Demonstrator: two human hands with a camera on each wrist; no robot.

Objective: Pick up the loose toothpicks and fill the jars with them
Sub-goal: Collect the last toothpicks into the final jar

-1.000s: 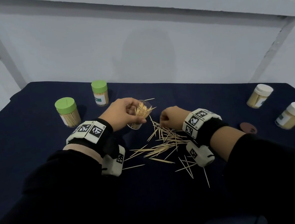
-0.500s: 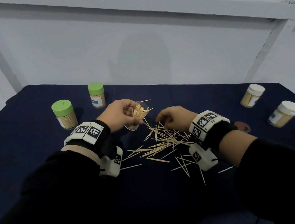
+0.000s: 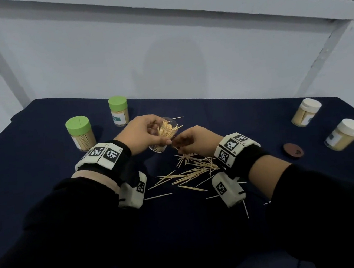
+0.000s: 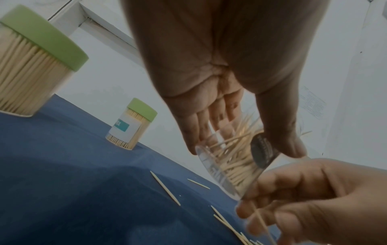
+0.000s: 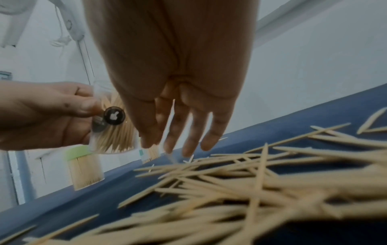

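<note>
Right hand (image 3: 197, 141) risen from pile, pinching toothpick (image 4: 261, 220); left hand (image 3: 143, 135) gripping tilted jar (image 3: 164, 135); labels unreadable.

Table (image 3: 42, 172) w/ dark blue cloth. On it: loose toothpicks (image 3: 189, 172) mid, 2 green-lid jars (image 3: 80, 133) back left, 3 white-lid jars (image 3: 344, 134) right, brown lid (image 3: 293, 151) nr them.

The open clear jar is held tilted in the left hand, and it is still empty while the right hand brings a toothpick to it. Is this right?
Not quite: the open clear jar is not empty. The head view shows many toothpicks inside it. The left hand does hold it tilted, and the right hand does pinch a toothpick.
</note>
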